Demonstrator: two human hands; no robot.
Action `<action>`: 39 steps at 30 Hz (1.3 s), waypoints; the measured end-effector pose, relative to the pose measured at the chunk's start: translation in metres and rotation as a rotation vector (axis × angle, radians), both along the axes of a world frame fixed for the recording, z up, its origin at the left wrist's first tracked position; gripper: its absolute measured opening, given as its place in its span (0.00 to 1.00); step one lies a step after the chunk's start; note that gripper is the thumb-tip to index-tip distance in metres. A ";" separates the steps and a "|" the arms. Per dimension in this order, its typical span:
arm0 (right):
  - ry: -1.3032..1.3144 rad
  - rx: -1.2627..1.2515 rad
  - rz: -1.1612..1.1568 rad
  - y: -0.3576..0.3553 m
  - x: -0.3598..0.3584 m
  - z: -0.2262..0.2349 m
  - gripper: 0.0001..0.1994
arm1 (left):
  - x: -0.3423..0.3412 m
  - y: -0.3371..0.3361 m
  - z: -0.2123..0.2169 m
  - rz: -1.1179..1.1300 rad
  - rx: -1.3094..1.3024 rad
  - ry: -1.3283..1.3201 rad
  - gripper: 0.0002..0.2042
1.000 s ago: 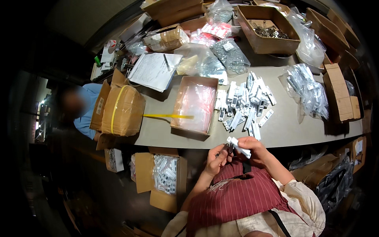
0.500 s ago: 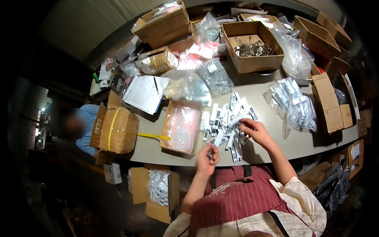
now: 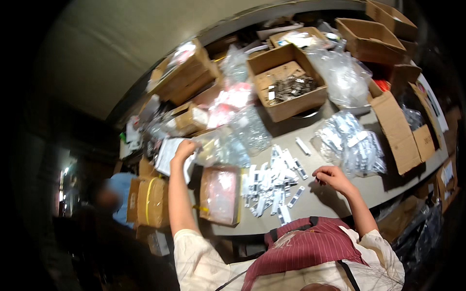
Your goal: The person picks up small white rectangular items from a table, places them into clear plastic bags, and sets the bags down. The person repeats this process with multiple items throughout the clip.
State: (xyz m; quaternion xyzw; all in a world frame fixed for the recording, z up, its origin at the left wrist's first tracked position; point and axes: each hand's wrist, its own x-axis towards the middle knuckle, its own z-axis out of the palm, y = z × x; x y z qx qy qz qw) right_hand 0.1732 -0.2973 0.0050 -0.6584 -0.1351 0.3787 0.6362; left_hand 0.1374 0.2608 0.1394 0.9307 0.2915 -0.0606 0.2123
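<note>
My left hand (image 3: 184,151) reaches over the white sheets of paper (image 3: 167,153) at the left of the table. Its fingers are bent together at the papers' right edge, and blur hides what is between them. My right hand (image 3: 334,179) hovers above the table's right part, fingers loosely bent and apart, with nothing visible in it. Between my hands lies a loose pile of small white and silver strip-like pieces (image 3: 274,182) with dark windows. A single strip (image 3: 303,146) lies apart beyond the pile. Right of it rests a clear bag of similar strips (image 3: 357,145).
An open carton with pinkish plastic (image 3: 219,194) stands left of the pile. Behind are a carton of small metal parts (image 3: 286,89) and clear bags (image 3: 247,131). A taped carton (image 3: 153,201) is at the left edge, near a person in blue (image 3: 121,191). An open carton (image 3: 400,131) stands right.
My left hand has moved from the pile's near side, where it held small metal parts, out to the papers at left. My right hand has drawn off the pile to the right. The view has shifted.
</note>
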 end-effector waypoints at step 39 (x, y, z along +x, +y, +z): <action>-1.380 -0.709 0.012 0.019 -0.026 -0.033 0.26 | -0.137 -0.322 -0.131 -0.582 -0.493 -0.416 0.09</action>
